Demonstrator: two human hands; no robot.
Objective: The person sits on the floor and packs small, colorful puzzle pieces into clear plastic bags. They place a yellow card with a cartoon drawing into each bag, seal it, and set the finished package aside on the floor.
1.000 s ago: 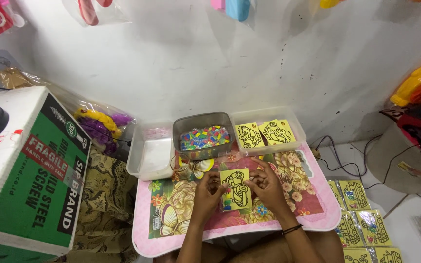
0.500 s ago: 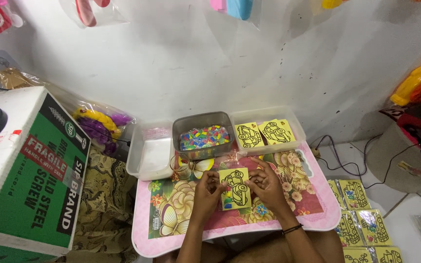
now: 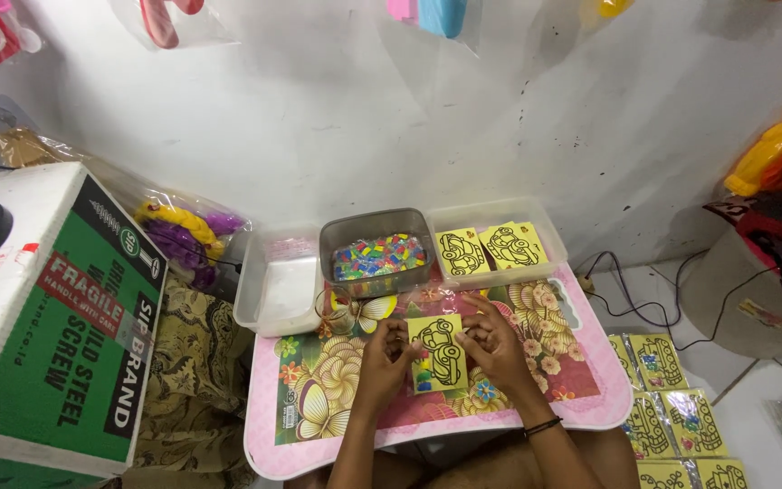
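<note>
Pink flowered table point(image 3: 581, 412) at lower centre bears a yellow card point(image 3: 438, 353) with a car outline. Left hand point(image 3: 384, 356) and right hand point(image 3: 492, 344) pinch its side edges, fingers curled closed. Steady, flat holding suits it; the tub of coloured pieces point(image 3: 377, 254) sits just above.

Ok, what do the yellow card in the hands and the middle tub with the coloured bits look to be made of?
The yellow card looks like thin matt card or foam sheet: flat, with a black car outline printed on it. The middle tub seems to be clear, slightly grey plastic, since the coloured pieces show through its glossy wall.
</note>
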